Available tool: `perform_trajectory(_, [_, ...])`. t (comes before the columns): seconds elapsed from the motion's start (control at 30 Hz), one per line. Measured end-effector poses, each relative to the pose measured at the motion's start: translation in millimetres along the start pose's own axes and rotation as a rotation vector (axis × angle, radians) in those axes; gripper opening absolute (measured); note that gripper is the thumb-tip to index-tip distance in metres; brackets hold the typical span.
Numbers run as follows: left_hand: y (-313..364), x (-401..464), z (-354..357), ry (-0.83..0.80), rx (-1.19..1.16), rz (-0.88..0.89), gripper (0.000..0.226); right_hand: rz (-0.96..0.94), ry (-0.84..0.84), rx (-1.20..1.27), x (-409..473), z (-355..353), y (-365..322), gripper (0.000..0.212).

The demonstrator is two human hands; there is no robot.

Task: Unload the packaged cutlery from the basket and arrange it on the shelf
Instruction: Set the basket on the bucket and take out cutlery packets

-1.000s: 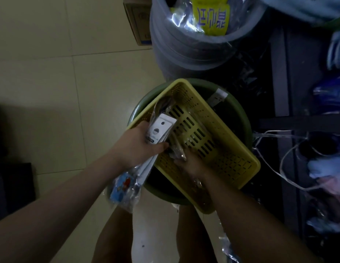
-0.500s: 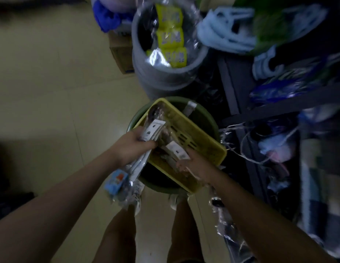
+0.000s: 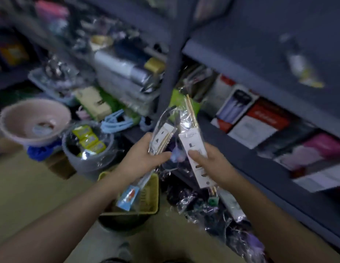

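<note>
My left hand (image 3: 142, 160) grips a bundle of clear-wrapped cutlery packs (image 3: 163, 132) with white cards; a blue-labelled end (image 3: 128, 198) hangs below the wrist. My right hand (image 3: 212, 165) holds another cutlery pack (image 3: 195, 149) with a long white card and wooden sticks poking out at the top. Both packs are raised in front of the dark grey shelf (image 3: 247, 158). The yellow basket (image 3: 149, 198) sits below my hands on a dark green bucket (image 3: 123, 222).
The shelf holds boxed goods (image 3: 250, 118) to the right and blurred wrapped items to the left. A grey tub (image 3: 89, 164) with yellow packets and a pink basin (image 3: 32, 120) stand on the floor at left. Plastic-wrapped goods (image 3: 212, 211) lie at the shelf's foot.
Both hands have lifted out of the basket with packs in them. The view has swung up from the floor and basket to the shelf.
</note>
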State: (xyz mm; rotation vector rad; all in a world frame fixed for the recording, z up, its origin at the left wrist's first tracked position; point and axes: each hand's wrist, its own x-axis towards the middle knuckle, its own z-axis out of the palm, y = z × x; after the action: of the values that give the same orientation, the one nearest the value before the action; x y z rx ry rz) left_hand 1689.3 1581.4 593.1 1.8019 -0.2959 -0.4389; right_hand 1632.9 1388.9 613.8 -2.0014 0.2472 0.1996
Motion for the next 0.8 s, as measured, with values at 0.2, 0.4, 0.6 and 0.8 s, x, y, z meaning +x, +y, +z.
perform_trajectory(0.2, [109,-17,94,-0.072,-0.163,0.277,0.031,-0.156,0.209,0.233,-78,-77,-31,0.012])
perform_trajectory(0.4, [175,-40,185,-0.064,-0.353,0.321,0.024,-0.164,0.258,0.432,-129,-141,-28,0.024])
perform_trajectory(0.6, [204,-33,225,-0.028,-0.46,0.238,0.017,-0.249,0.187,0.45,-146,-185,-33,0.017])
perform_trajectory(0.8, [227,12,229,0.036,-0.181,0.356,0.044,-0.361,0.203,0.221,-119,-222,-47,0.044])
